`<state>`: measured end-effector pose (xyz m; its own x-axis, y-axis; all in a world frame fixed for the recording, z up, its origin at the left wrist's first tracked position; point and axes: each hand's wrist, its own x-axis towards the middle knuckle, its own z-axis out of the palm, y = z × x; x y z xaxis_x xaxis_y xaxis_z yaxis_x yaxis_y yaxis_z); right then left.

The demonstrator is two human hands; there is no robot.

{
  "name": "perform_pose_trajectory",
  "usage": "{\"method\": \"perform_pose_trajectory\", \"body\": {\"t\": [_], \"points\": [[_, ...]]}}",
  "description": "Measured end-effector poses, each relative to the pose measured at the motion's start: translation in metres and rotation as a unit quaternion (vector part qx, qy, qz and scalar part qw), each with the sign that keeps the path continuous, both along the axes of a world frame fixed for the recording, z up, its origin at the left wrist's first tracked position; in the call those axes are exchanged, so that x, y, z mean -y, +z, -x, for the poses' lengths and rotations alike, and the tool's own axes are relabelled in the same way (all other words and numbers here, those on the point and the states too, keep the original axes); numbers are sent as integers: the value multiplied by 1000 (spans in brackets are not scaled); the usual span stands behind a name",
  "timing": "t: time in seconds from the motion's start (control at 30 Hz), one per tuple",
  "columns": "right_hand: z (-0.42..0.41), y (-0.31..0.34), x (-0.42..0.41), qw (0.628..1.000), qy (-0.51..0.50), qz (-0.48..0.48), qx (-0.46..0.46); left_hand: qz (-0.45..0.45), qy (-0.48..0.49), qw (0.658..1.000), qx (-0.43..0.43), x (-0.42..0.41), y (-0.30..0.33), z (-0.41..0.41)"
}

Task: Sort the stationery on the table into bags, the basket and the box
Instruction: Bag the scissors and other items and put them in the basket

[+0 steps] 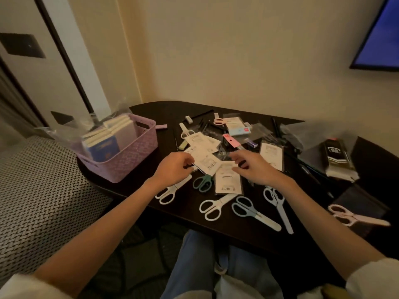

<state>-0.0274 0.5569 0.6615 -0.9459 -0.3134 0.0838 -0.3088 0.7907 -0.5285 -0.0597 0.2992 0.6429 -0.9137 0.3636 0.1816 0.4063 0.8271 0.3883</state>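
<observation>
A dark table point(164, 111) holds scattered stationery. A purple basket point(129, 160) at its left end contains notebooks point(114, 134). White labelled packets point(205, 156) lie in the middle. Several scissors lie along the near edge: white point(212, 207), green point(203, 182), grey-blue point(252, 211), pale blue point(280, 206) and pink point(356, 216). My left hand point(172, 169) pinches the edge of a white packet. My right hand point(254, 167) hovers over another packet point(227, 180), fingers apart, holding nothing.
Clear plastic bags point(64, 134) lie beside the basket on the left. Pens, erasers and small packs point(237, 128) clutter the far side. A dark packaged bundle point(336, 158) sits at the right. A patterned seat point(38, 190) stands to the left, a screen point(382, 35) on the wall.
</observation>
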Motion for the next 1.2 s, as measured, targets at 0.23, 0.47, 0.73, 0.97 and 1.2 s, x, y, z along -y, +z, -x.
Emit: {"method": "perform_pose_trajectory", "body": {"t": [0.23,0.47,0.73,0.97,1.2], "points": [[-23,-24,31,992,-10,120,24,83,70,994,16,17,-30,-24],[-24,-30,60,975,-94,201,7,52,96,992,63,13,-39,-25],[-36,-38,73,946,-153,285,-1,-33,108,986,121,16,-29,-21],[-47,-45,76,926,-142,346,50,-461,141,849,216,-19,4,-32],[-52,-42,60,867,-219,444,63,-500,136,810,273,-61,3,-24]]}}
